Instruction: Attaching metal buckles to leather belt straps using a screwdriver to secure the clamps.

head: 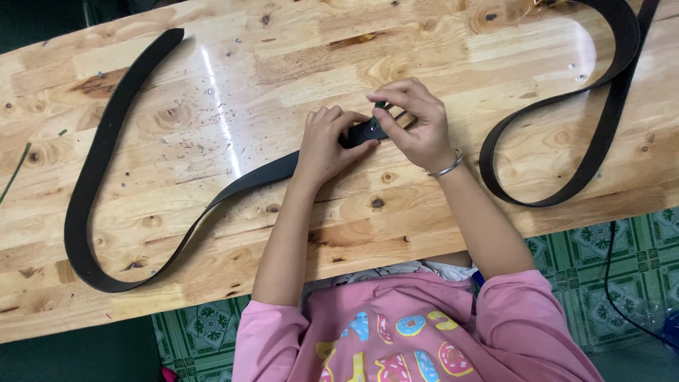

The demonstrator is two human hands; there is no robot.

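Observation:
A long black strap (92, 177) lies in curves across the wooden table (297, 56). Its left part loops from the far left corner down toward the front edge and back up to the middle. My left hand (327, 145) presses the strap's end flat near the table's centre. My right hand (417, 124), with a thin silver bracelet on the wrist, pinches a small dark green tool (380, 105) over that same end. A second stretch of black strap (601, 134) loops at the right.
Small dark crumbs (205, 120) are scattered over the table's left middle. A thin green stick (15, 170) lies at the left edge. Green patterned floor tiles (636, 247) show below the table, with a black cable (610, 269) at the right.

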